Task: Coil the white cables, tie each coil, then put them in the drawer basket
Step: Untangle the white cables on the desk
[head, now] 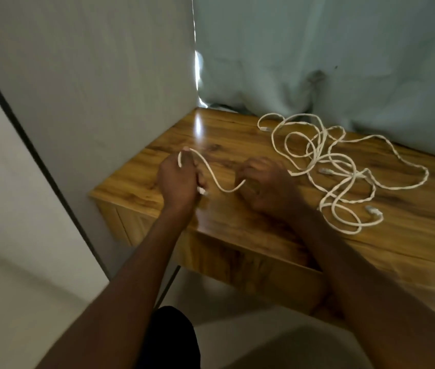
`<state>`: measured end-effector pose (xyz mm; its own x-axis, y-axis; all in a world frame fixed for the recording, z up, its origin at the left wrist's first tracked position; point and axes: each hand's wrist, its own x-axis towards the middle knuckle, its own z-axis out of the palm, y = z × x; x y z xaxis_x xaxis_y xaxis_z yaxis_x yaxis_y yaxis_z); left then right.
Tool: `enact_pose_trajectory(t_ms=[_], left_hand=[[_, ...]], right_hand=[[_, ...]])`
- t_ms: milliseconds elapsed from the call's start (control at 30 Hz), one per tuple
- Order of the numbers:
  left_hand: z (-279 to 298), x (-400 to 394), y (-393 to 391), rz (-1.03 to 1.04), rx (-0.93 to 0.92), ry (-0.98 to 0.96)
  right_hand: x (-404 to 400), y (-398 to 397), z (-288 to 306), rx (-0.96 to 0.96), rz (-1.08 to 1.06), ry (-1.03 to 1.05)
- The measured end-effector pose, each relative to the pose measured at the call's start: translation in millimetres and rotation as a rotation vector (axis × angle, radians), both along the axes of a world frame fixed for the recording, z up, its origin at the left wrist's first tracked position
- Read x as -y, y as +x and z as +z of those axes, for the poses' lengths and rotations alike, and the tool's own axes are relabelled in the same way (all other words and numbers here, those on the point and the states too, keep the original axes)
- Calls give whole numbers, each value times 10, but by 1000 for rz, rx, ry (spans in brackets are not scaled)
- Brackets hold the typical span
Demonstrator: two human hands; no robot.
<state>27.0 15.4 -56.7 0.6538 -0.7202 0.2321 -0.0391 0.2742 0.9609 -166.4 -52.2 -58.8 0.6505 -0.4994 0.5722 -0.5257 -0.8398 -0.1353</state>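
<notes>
White cables (328,161): loose, tangled on wooden counter (237,225), right of centre, uncoiled. One strand (212,175) drawn out leftward, slack between both hands. Left hand (177,179): fingers curled round strand end, small loop above fist, plug showing below. Right hand (264,183): fingers curled, gripping same strand near tangle. Pale green curtain (344,49) behind counter; grey wall (91,75) at left.

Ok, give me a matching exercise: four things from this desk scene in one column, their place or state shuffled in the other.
1. left hand
2. right hand
3. tangled white cables
4. curtain

a. hangs behind the wooden desk
b. grips the cable where it runs to the pile
c. lie loose on the desk, to the right
d. holds a small loop at the cable's end

Pairs: 1-d, 2-b, 3-c, 4-a
</notes>
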Motion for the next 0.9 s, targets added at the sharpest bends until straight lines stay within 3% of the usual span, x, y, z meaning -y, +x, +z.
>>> enact_pose_trajectory(t_ms=[167, 300, 600, 767, 900], left_hand=[[35, -108, 33, -366, -67, -74], [-5, -34, 115, -374, -118, -64], [-87, 414, -120, -502, 289, -155], [-9, 811, -171, -749, 84, -11], [72, 1090, 8, -1119, -31, 141]], right_hand=[[-74, 6, 12, -55, -30, 18], [-90, 21, 50, -3, -69, 24], [128, 24, -58, 210, -63, -50], [225, 53, -122, 275, -174, 42], [584, 121, -113, 252, -333, 60]])
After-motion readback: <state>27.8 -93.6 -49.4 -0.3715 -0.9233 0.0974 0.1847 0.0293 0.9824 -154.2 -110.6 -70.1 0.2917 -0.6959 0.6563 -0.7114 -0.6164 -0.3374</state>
